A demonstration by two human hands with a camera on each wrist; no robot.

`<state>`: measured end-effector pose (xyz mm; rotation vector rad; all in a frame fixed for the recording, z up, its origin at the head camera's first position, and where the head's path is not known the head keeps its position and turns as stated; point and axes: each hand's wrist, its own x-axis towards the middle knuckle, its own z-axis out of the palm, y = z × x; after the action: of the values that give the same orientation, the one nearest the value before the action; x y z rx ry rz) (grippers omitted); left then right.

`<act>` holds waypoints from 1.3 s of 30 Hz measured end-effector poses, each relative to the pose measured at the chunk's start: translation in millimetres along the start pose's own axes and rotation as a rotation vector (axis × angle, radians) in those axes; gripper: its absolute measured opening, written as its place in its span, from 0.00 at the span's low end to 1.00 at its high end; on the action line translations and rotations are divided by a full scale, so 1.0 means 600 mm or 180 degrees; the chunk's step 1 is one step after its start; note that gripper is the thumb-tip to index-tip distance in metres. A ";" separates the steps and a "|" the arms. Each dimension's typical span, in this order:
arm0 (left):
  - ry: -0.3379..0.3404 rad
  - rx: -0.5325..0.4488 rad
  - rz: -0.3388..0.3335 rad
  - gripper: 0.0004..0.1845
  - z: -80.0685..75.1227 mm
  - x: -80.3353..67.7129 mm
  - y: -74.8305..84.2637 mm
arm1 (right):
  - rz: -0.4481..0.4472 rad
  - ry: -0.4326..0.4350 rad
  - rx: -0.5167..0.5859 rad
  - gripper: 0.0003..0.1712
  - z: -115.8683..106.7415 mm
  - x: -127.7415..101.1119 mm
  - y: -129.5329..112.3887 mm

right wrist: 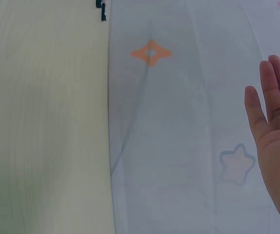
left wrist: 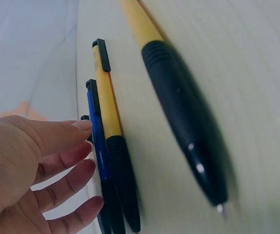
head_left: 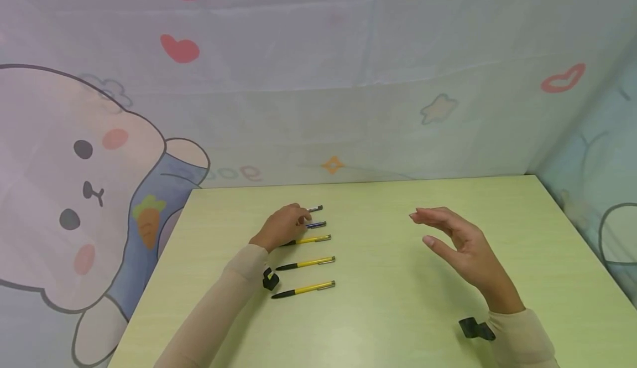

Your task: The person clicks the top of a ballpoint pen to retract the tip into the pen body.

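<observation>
Distally, the left hand [head_left: 281, 227] reaches over the far end of a row of pens, its fingers loosely bent, with a gap between thumb [left wrist: 81, 126] and fingertips and nothing visibly gripped; whether the thumb touches the blue pen [head_left: 316, 224] beside it cannot be told. Just beyond lies a far pen [head_left: 316, 208], its body mostly covered by the hand. Toward the wearer follow three yellow pens: the upper yellow pen [head_left: 318, 238], close to the blue one; the middle yellow pen [head_left: 311, 262]; and the nearest yellow pen [head_left: 308, 288]. All five rest on the pale table [head_left: 388, 324]. Well to the right, the right hand [head_left: 465, 252] hovers without a load, thumb apart from extended fingers. Behind stands a printed backdrop [head_left: 308, 130]. Two faults seem possible: the close spacing at the far end could let the fingers nudge a neighbouring pen askew, and the black wrist device [head_left: 270, 278], near the dark tips of the nearer pens, could roll one if the forearm swept low.
</observation>
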<state>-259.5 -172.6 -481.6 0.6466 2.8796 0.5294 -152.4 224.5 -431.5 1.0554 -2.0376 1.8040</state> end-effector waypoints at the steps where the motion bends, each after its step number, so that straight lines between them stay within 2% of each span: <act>1: 0.0006 -0.0021 -0.0012 0.12 -0.002 -0.001 0.000 | 0.0002 0.0002 0.0007 0.32 0.000 0.000 0.000; 10: 0.0001 -0.0101 -0.0003 0.12 -0.014 -0.011 0.005 | 0.0017 -0.0020 0.0069 0.31 0.000 -0.003 0.000; 15: -0.0003 -0.0095 0.0069 0.12 -0.017 -0.017 0.008 | -0.0075 -0.0024 0.0105 0.30 0.000 -0.002 0.000; 26: -0.0015 -0.0306 0.0156 0.15 -0.024 -0.029 0.016 | -0.0035 -0.0004 0.0126 0.31 0.001 -0.003 0.002; 39: 0.0071 -0.0212 0.0232 0.12 -0.013 -0.044 0.012 | -0.0013 0.0010 0.0118 0.31 0.000 -0.003 0.002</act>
<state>-234.4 -180.6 -469.8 0.7420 2.8542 0.6435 -151.9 225.2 -433.5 1.0653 -2.0064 1.8471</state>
